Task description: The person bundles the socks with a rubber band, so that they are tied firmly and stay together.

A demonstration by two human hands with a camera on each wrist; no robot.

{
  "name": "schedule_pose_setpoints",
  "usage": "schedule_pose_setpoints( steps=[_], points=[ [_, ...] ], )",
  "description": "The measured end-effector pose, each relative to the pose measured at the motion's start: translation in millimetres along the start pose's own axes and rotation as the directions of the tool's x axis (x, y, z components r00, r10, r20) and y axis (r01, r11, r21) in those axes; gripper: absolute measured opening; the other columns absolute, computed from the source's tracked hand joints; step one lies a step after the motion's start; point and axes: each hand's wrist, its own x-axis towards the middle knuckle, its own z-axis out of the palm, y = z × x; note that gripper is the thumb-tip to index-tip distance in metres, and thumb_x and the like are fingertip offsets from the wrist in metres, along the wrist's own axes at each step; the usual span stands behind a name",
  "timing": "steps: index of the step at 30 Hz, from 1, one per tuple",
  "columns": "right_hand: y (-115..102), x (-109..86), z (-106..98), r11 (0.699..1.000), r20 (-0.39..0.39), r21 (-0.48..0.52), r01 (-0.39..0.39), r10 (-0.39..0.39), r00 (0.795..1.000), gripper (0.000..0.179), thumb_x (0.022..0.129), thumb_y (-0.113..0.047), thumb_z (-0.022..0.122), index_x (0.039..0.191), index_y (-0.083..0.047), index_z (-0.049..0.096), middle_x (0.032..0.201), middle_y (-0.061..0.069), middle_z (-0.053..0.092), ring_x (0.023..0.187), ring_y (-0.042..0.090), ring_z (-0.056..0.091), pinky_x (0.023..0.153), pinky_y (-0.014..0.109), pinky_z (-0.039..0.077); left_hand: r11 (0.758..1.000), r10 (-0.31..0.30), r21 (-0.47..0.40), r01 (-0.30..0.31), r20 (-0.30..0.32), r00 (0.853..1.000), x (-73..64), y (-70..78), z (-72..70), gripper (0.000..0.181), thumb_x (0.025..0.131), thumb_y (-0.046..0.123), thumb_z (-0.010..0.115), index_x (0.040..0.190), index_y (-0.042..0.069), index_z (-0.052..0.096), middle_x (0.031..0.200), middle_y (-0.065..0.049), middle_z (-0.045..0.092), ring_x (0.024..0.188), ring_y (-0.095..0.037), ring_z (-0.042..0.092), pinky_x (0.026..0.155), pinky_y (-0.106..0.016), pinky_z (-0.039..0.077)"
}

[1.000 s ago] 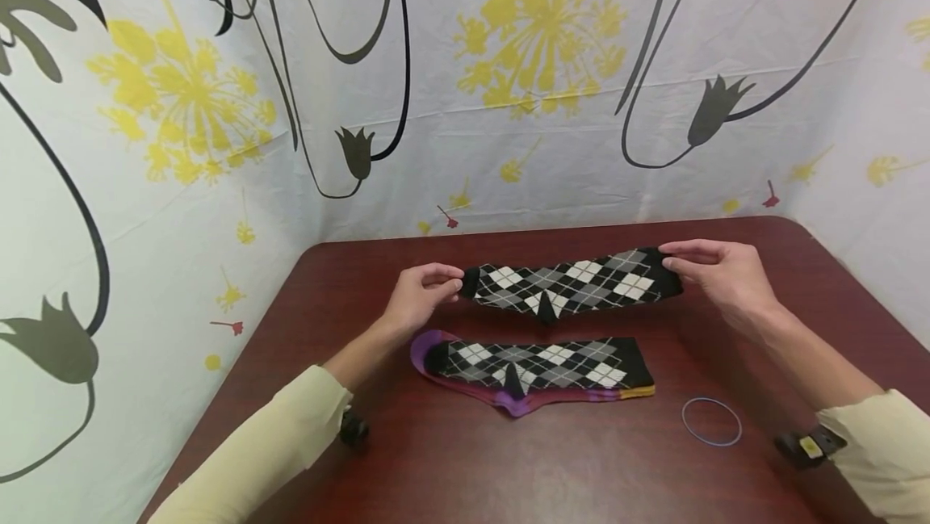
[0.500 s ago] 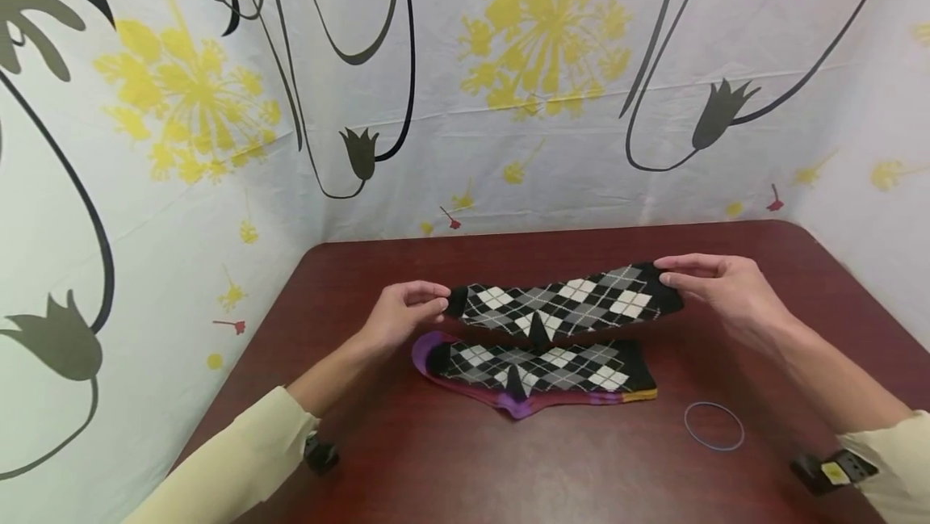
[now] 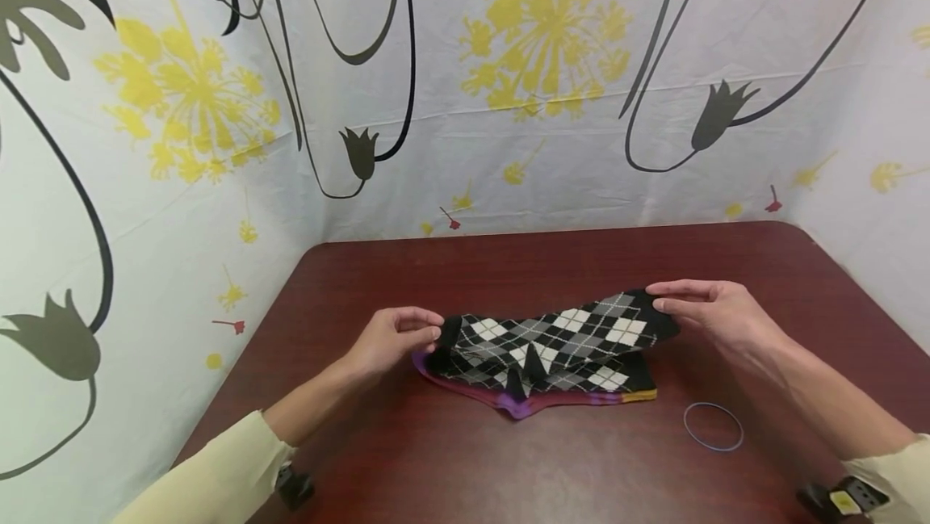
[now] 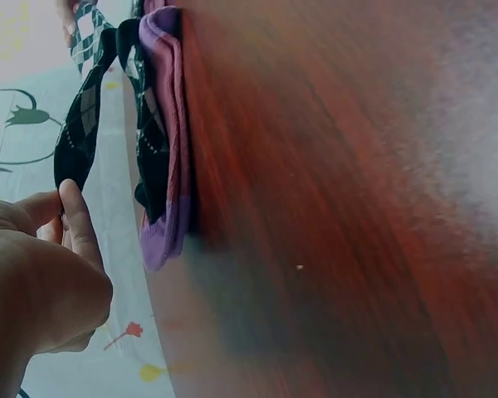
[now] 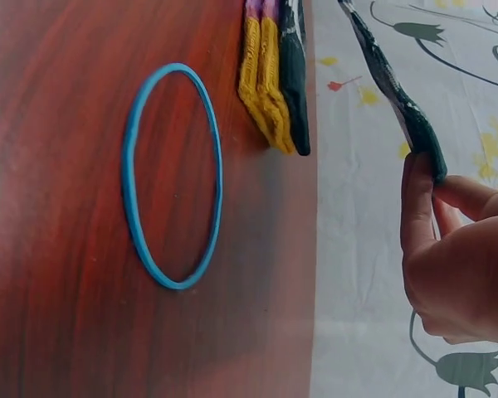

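An argyle sock in black, grey and white is stretched sideways between both hands, its right end higher than its left. My left hand pinches the toe end between thumb and fingers. At the other end, my right hand pinches the black cuff, as the right wrist view also shows. Beneath it a matching argyle sock lies flat, its black cuff showing at the right. Under that one are purple and pink socks with yellow cuffs. The held sock overlaps much of the pile in the head view.
A thin blue elastic band lies on the dark red wooden table, right of the pile. A white patterned cloth hangs behind the table and along its sides.
Both hands have come down and toward me with the argyle sock, from behind the pile to over it. The pile and the elastic band have stayed in place.
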Motion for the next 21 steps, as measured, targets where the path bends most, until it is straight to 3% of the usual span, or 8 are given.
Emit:
schedule_pose_setpoints(
  steps=[6, 13, 21],
  points=[
    [2.7, -2.8, 4.0, 0.997, 0.03, 0.083, -0.001, -0.002, 1.0, 0.02, 0.1, -0.01, 0.076, 0.119, -0.015, 0.082, 0.108, -0.011, 0.077, 0.093, 0.005, 0.072, 0.083, 0.022, 0.059, 1.0, -0.013, -0.001, 0.013, 0.021, 1.0, -8.5, -3.0, -4.2, 0.023, 0.099, 0.005, 0.076, 0.119, -0.006, 0.073, 0.103, -0.014, 0.078, 0.081, -0.02, 0.074, 0.077, -0.029, 0.062],
    [7.4, -3.6, 9.4, 1.0, 0.026, 0.001, -0.013, 0.013, 1.0, 0.029, 0.1, -0.016, 0.077, 0.127, -0.007, 0.077, 0.113, -0.014, 0.072, 0.097, 0.004, 0.071, 0.086, 0.021, 0.058, 0.999, -0.043, -0.002, 0.043, 0.049, 0.998, -13.1, -6.8, -8.7, 0.022, 0.099, 0.006, 0.076, 0.118, -0.004, 0.074, 0.106, -0.014, 0.077, 0.083, -0.021, 0.073, 0.08, -0.03, 0.062],
    [15.2, -2.9, 15.6, 1.0, 0.049, 0.016, -0.019, 0.018, 0.999, 0.029, 0.1, -0.01, 0.076, 0.128, 0.0, 0.075, 0.112, -0.009, 0.075, 0.097, 0.002, 0.07, 0.085, 0.021, 0.059, 0.999, -0.038, -0.027, 0.04, 0.077, 0.996, -13.3, -15.6, -9.6, 0.021, 0.099, 0.002, 0.075, 0.117, -0.008, 0.073, 0.113, -0.017, 0.075, 0.083, -0.015, 0.071, 0.079, -0.031, 0.063]
  ],
)
